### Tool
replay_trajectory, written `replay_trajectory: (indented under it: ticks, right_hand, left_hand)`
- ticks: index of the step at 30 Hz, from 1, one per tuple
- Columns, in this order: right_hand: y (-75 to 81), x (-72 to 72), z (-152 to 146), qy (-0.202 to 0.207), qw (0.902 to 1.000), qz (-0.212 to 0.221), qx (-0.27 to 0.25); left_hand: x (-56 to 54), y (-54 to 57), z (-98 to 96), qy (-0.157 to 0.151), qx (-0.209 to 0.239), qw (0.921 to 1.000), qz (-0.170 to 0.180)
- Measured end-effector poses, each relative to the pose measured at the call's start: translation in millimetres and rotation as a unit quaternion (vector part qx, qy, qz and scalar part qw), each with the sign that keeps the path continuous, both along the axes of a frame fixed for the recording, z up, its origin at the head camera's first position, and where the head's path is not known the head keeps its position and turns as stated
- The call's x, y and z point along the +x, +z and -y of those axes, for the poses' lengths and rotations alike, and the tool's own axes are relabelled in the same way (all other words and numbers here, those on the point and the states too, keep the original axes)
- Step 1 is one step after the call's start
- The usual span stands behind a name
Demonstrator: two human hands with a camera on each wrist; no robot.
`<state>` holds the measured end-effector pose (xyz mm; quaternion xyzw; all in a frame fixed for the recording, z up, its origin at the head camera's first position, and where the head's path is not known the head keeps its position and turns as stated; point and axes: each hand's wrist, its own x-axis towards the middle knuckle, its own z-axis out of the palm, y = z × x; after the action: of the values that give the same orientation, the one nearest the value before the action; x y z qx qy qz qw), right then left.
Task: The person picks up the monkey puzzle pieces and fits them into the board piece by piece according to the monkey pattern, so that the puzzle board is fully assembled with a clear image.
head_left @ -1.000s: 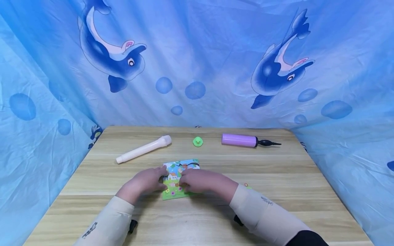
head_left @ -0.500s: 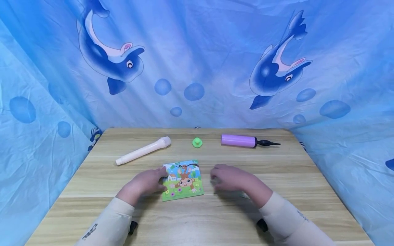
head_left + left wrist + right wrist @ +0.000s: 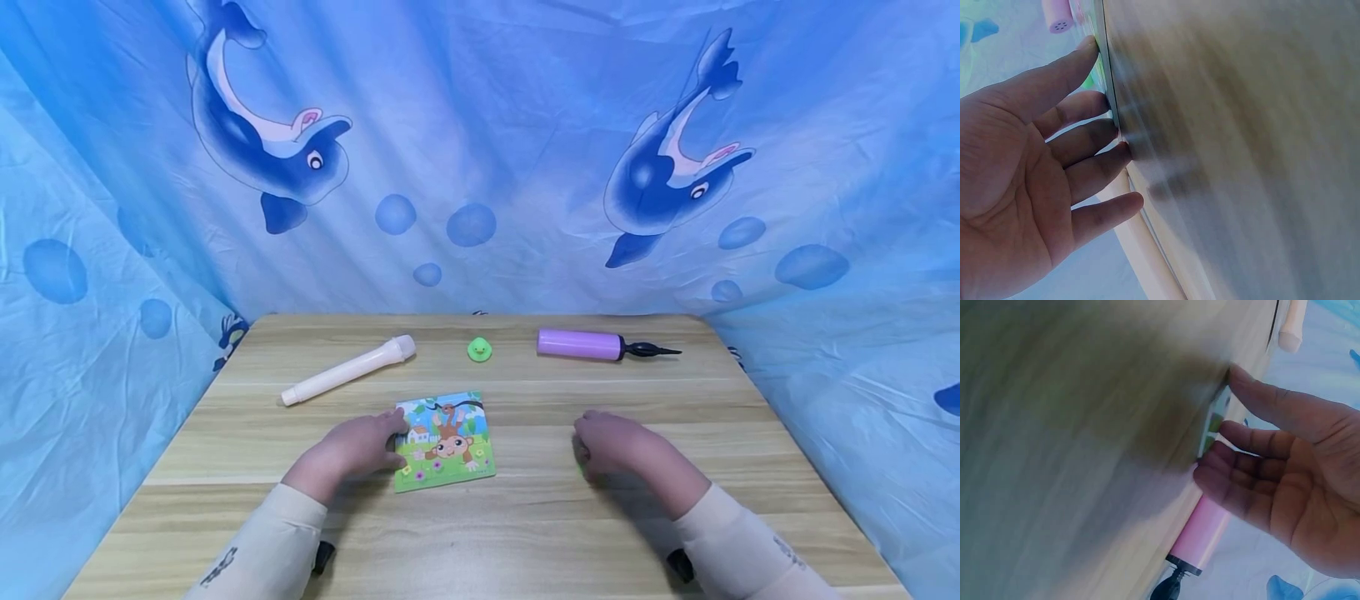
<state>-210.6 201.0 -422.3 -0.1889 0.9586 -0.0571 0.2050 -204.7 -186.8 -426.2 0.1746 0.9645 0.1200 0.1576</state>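
Note:
A flat square picture puzzle showing an upside-down monkey lies on the table. At its left edge rests my left hand, fingers spread, fingertips touching the puzzle in the left wrist view. To the right of the puzzle, my right hand is down at the tabletop. Seen from the right wrist, its thumb and fingers pinch the opposite ends of a small flat puzzle piece with white and green print. In the head view that piece is hidden by the hand.
Along the back lie a pale microphone-shaped stick at left, a small green toy duck in the middle and a purple hand pump with a black nozzle at right. A blue dolphin-print curtain encloses the table's back and sides.
My right hand has left the puzzle's right side and moved rightward to the loose piece, uncovering the monkey picture. My left hand has stayed at the puzzle's left edge.

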Motion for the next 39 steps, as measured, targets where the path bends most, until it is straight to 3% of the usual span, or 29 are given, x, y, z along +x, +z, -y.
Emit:
replay_trajectory:
  ticks: [12,21,29,39]
  right_hand:
    - [-2.5,-3.4,33,0.097,0.9936,-0.058,-0.011]
    - [3.3,-9.3,72,0.119,0.9909,-0.052,-0.034]
    - [3.4,-15.7,118,0.211,0.9735,-0.085,-0.028]
    - [-5.6,-20.2,143,0.248,0.9622,-0.111,-0.01]
  left_hand:
    - [0.5,-1.9,-1.2,0.009,0.002,1.0,0.001]
    - [-1.1,-2.9,0.4,-0.005,0.0,1.0,-0.005]
    - [-1.2,-3.3,-0.4,0.002,0.003,1.0,0.002]
    - [0.0,1.3,-0.7,0.006,0.004,1.0,0.004]
